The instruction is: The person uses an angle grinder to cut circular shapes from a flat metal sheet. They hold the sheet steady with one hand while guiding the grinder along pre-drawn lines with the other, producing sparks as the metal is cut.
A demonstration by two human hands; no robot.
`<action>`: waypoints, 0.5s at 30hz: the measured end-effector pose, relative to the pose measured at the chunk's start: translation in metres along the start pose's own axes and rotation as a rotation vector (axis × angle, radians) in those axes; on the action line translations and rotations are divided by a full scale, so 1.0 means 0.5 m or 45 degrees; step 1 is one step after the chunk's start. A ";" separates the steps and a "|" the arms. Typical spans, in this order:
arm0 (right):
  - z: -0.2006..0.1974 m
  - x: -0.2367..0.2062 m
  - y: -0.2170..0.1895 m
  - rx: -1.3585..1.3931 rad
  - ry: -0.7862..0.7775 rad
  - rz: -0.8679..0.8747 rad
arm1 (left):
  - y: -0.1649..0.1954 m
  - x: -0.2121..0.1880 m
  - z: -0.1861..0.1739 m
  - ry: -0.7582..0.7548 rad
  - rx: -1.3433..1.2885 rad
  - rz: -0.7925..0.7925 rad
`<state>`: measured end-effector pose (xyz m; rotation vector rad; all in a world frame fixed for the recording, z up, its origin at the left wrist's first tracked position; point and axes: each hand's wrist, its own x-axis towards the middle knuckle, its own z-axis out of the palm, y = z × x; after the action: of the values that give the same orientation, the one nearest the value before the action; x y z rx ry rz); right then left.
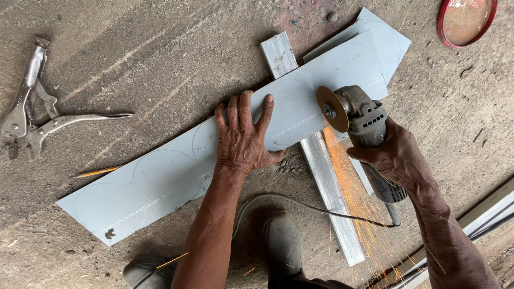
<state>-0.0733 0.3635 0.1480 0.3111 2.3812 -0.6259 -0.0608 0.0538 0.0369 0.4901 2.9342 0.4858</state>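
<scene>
Left hand (243, 140) flat, fingers spread, pressing on grey metal sheet (160, 182) lying on concrete floor (160, 59). Right hand (396, 158) wrapped tight round grinder (364, 126) body; disc (332, 108) touching sheet just right of left hand, sparks (353, 198) spraying toward person. Metal bar (329, 187) under sheet, between hands. Locking pliers (32, 107) well left of left hand.

I observe a rough grey concrete floor (160, 48). Directly on it: locking pliers (32, 101) at far left, a pencil (97, 172) near them, a red round lid (466, 20) at far right, and a flat metal bar (332, 187) underlying the long grey sheet (160, 187).
</scene>
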 end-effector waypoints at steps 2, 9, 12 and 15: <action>0.001 0.000 0.002 0.028 0.004 -0.015 | 0.001 0.001 0.001 -0.010 -0.004 -0.002; 0.004 -0.008 0.022 -0.031 -0.012 0.028 | 0.001 0.001 0.006 0.006 -0.008 0.002; 0.012 -0.009 0.030 -0.001 -0.014 0.012 | 0.001 0.001 0.008 0.009 0.000 0.000; 0.013 -0.007 0.034 -0.054 -0.020 0.030 | 0.004 0.003 0.009 -0.013 0.010 -0.002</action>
<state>-0.0609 0.3744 0.1399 0.3136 2.3692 -0.5641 -0.0608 0.0574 0.0331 0.4894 2.9277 0.4700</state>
